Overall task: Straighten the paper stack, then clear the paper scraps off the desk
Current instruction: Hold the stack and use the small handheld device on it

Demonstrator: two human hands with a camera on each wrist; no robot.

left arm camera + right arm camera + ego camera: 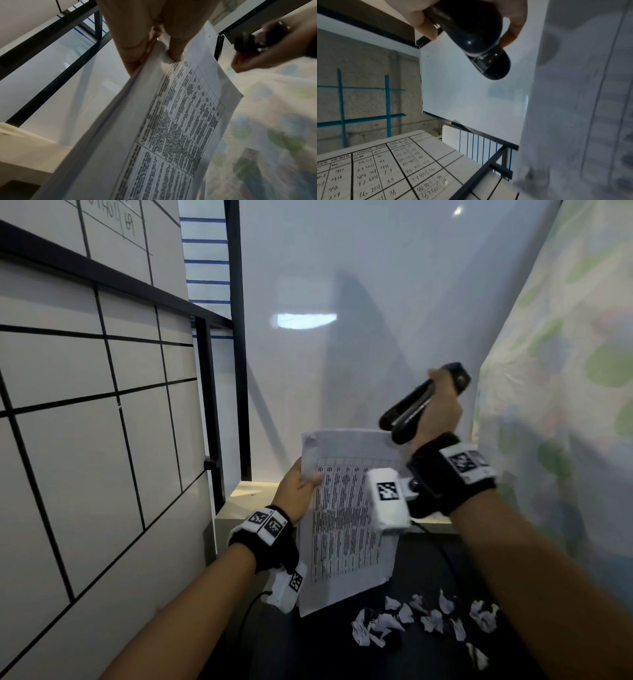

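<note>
Pinching its left edge, the left hand (297,487) holds the white printed paper stack (346,522) upright above the dark bench (428,655); the right hand (440,409), beside the stack's top corner, grips a black stapler (411,405). Crumpled white paper scraps (424,618) lie on the bench below the stack.

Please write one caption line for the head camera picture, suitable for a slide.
Left hand holds the printed paper stack upright while the right hand raises a black stapler; paper scraps lie on the dark desk.
</note>
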